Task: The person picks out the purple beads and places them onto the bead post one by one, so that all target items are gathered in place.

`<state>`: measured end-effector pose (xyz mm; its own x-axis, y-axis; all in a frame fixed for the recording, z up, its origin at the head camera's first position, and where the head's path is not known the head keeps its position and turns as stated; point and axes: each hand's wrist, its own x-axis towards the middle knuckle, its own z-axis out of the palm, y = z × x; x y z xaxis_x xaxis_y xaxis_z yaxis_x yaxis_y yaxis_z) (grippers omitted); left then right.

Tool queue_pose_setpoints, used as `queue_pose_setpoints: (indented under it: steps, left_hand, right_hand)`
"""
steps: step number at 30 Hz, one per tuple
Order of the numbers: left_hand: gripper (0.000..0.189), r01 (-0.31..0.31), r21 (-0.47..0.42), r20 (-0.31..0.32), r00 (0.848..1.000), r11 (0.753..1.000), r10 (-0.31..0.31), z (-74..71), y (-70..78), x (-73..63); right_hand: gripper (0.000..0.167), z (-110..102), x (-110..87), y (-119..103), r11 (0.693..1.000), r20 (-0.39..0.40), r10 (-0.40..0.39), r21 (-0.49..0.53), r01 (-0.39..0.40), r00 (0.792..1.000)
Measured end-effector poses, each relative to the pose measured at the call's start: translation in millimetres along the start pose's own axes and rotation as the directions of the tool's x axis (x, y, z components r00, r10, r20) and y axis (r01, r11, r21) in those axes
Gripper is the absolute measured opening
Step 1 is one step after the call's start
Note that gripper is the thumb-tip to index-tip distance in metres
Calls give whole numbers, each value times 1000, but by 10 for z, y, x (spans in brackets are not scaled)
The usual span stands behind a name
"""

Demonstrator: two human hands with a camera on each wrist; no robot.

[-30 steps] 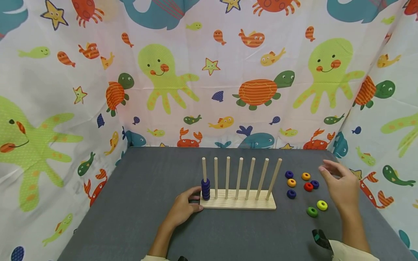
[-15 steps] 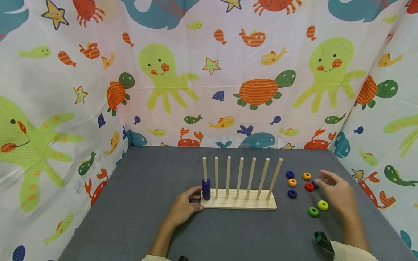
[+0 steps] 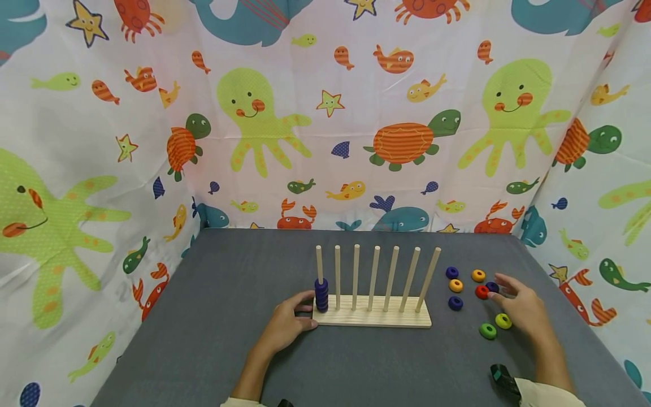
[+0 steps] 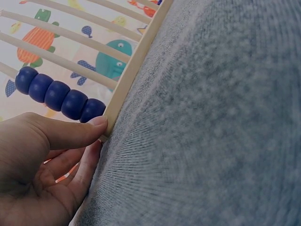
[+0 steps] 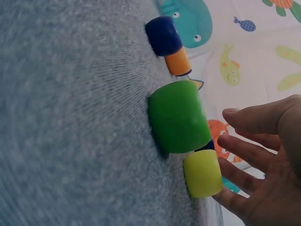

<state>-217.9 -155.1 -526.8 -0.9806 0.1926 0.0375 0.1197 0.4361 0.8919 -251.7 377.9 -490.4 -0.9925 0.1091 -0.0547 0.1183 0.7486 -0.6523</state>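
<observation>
In the head view, a pale wooden peg stand (image 3: 376, 320) carries a row of upright pegs. Several dark blue beads (image 3: 321, 297) are stacked on its leftmost peg. My left hand (image 3: 286, 324) pinches the left end of the base; the left wrist view shows the thumb (image 4: 77, 133) on its corner, just below the stack. To the right, my right hand (image 3: 526, 308) reaches over the loose beads with fingers spread and nothing in them. Its fingertips are right by a blue bead (image 3: 492, 286) touching a red bead (image 3: 481, 293). A yellow bead (image 5: 203, 174) lies under the hand, beside a green bead (image 5: 178, 117).
Between the stand and the right hand lie two more blue beads, an upper one (image 3: 451, 273) and a lower one (image 3: 455, 304), plus two orange ones, one nearer (image 3: 456, 289) and one farther (image 3: 477, 278). A sea-animal curtain (image 3: 325, 135) borders the grey table (image 3: 244, 260).
My right hand has come down and left toward the blue bead beside the red one, its fingers opening wider. The left hand and the stand keep their places.
</observation>
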Motion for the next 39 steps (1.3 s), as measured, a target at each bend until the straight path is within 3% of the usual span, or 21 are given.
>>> queue_pose_setpoints:
  steps: [6,13,30,39]
  left_hand:
    - [66,-1,-5,-1,1000,1000,1,4,2,-2]
    - [66,2,-4,-7,1000,1000,-2,-2,16,-11]
    - [66,-1,-11,-2,1000,1000,1,-14,7,-9]
    - [66,1,2,-1,1000,1000,-1,1,3,-9]
  right_hand:
    - [67,14,6,33,1000,0,4,3,-4,1000]
    - [61,27,8,91,999,-56,-31,8,32,998]
    - [55,45,11,100,999,-5,-20,-25,20,1000]
    - [50,61,30,159,999,-29,-18,-43,17,999]
